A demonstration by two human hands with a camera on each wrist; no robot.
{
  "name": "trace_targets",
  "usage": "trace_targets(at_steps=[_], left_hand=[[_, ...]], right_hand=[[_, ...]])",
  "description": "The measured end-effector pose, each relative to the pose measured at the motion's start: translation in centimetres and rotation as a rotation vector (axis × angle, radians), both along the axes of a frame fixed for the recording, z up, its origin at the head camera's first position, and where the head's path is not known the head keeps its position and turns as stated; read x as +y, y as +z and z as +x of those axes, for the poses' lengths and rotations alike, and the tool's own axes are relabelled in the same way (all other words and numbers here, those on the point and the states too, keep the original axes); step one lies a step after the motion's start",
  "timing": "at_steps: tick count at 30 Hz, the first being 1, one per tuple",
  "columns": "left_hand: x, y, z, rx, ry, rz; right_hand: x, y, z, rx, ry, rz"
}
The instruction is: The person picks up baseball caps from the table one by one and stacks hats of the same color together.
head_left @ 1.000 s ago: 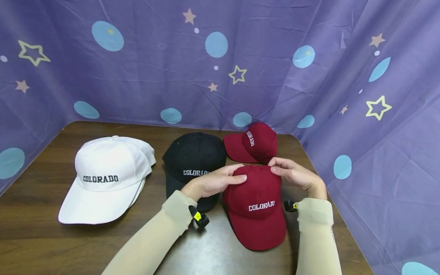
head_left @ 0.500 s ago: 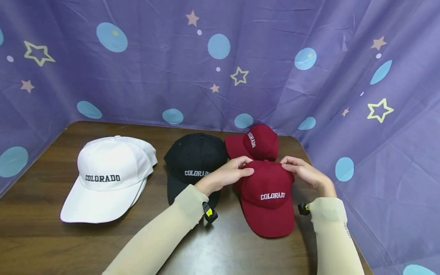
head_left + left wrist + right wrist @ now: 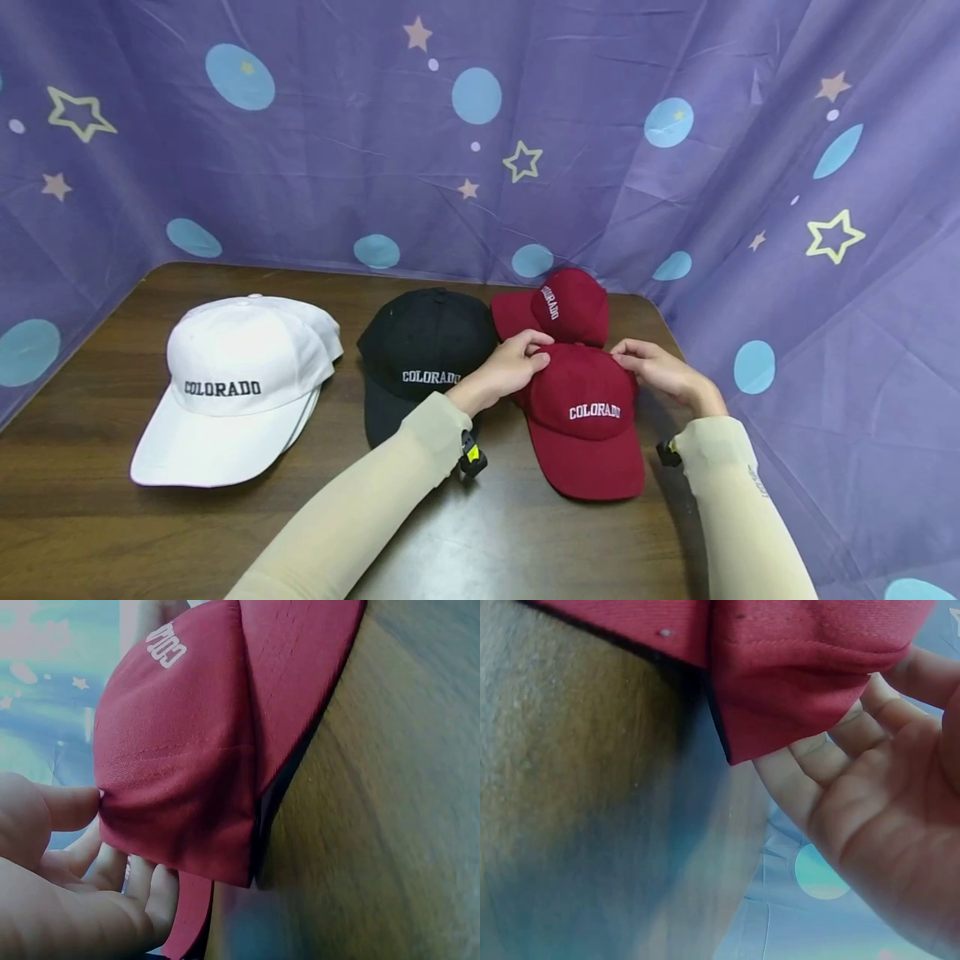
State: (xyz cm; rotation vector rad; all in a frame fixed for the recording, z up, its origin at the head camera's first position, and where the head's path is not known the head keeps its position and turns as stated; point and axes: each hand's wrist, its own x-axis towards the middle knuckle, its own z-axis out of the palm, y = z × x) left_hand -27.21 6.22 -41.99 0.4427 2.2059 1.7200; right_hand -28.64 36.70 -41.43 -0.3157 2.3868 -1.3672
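Note:
A red baseball cap [image 3: 581, 400] with white COLORADO lettering is in front of me, brim toward me. My left hand [image 3: 513, 367] pinches its rear left side. In the left wrist view the left thumb [image 3: 71, 806] presses the crown while the other fingers go under the edge. At the rear right side, my right hand [image 3: 663, 372] grips the same cap; the right wrist view shows the fingers [image 3: 795, 769] beneath its edge. Right behind it lies a second red cap [image 3: 570, 304], turned sideways with its brim to the left.
Left of the red caps sits a black cap [image 3: 427, 333], partly behind my left forearm. Further left, white caps [image 3: 232, 358] are stacked on the wooden table [image 3: 90, 533]. A purple curtain [image 3: 337, 150] hangs along the back and right sides.
Both hands have moved the front red cap away from me and slightly right, up close to the second red cap. The white and black caps have stayed in place.

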Motion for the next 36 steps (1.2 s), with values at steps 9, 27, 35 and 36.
trace_targets(at_steps=[9, 27, 35, 36], left_hand=[[-0.6, 0.5, 0.8, 0.245, -0.045, -0.125], [-6.3, 5.9, 4.6, 0.495, -0.132, -0.11], [-9.1, 7.5, 4.4, 0.539, -0.107, -0.125], [-9.2, 7.6, 4.3, 0.539, -0.102, -0.126]], right_hand=[[-0.3, 0.7, -0.9, 0.029, -0.103, 0.101], [-1.8, 2.1, -4.0, -0.133, -0.193, -0.092], [-2.6, 1.6, -4.9, -0.21, -0.222, -0.156], [-2.6, 1.5, -5.0, -0.213, -0.231, -0.17]])
